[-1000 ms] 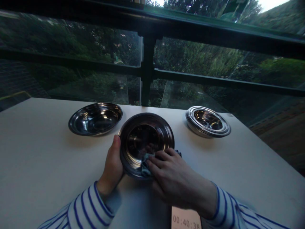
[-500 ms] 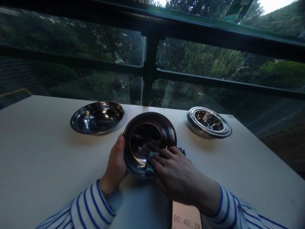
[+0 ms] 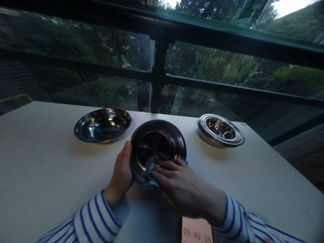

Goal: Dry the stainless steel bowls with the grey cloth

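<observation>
A shiny metal bowl is held tilted above the table, its inside facing me. My left hand grips its left side, thumb on the rim and the other fingers hidden behind. In my right hand is a bunched bluish-grey cloth, pressed against the lower inner wall and rim of the bowl. The fingers of that hand are bent over the cloth.
Another metal bowl rests at the back left of the white table. A stack of several nested metal bowls stands at the back right. A phone showing a timer lies near the front. Behind the table are green-framed windows.
My right hand and the cloth have slid a little to the left along the bowl's lower rim. The left hand keeps its grip. The timer has advanced by one second.
</observation>
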A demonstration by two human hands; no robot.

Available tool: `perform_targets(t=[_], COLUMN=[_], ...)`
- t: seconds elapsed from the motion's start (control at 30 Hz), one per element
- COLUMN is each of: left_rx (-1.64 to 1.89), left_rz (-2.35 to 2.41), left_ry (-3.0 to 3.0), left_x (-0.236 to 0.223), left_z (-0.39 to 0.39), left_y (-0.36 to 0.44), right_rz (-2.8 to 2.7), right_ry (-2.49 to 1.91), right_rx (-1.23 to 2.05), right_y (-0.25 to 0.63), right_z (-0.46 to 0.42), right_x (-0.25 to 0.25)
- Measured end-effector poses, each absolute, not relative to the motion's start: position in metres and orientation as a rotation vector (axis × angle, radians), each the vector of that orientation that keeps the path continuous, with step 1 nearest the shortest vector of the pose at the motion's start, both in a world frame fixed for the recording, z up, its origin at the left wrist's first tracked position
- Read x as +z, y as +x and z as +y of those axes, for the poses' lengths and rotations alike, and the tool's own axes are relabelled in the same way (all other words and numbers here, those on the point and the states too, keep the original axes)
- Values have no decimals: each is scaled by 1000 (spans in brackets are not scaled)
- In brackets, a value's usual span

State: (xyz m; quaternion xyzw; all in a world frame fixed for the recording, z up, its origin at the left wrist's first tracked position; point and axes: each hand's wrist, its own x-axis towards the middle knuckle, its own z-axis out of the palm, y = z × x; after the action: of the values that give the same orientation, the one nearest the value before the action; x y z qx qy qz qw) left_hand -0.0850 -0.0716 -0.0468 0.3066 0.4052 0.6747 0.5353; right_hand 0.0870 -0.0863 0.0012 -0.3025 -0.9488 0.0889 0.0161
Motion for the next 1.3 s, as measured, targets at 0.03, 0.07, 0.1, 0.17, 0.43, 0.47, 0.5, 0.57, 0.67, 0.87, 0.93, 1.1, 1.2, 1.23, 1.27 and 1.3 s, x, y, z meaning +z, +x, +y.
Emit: perform_targets(t=[0.03,0.07,0.1,0.17,0.43,0.47,0.5,0.57,0.67,0.87,0.93,1.1,1.2,1.23,1.27,1.3], left_rx=[1601,1589,1574,1539,1546,1543,1536,1513,1500,1499,1487,1466,1489,1498,1506,1506], left_rz=[952,942,935,943,958,944,928,905,907,874,859,843,869,882,892,895], left_ry=[707,689,678,683,685,665,648,635,655,625,598,575,562,560,561,564], left_x=[-46,-46,-46,-46,-46,-45,-45,-46,-48,-45,-43,-39,-39,-39,-39,-39], left_z=[-72,-73,-73,-74,-70,-70,-71,-72,-72,-72,-73,-75,-73,-73,-73,-74], left_y=[-85,-85,-85,-86,-85,-84,-83,-83,-84,-82,-81,-78,-77,-76,-76,-76], right_rz=[-2953,-2956,-2959,-2965,-2950,-2951,-2952,-2957,-2969,-2931,-2933,-2979,-2962,-2957,-2958,-2963], right_ry=[-883,-842,-832,-897,-968,-907,-861,-844,-931,-880,-842,-937,-911,-889,-870,-856], right_rx=[310,332,337,297,279,319,350,379,390,377,391,442,425,416,409,408], right_y=[84,81,81,85,91,87,84,82,88,84,82,90,86,83,81,80], right_z=[-88,-90,-91,-89,-83,-84,-84,-85,-84,-84,-84,-84,-84,-85,-85,-85], right_x=[1,0,0,1,4,5,5,7,11,8,8,12,11,10,10,11])
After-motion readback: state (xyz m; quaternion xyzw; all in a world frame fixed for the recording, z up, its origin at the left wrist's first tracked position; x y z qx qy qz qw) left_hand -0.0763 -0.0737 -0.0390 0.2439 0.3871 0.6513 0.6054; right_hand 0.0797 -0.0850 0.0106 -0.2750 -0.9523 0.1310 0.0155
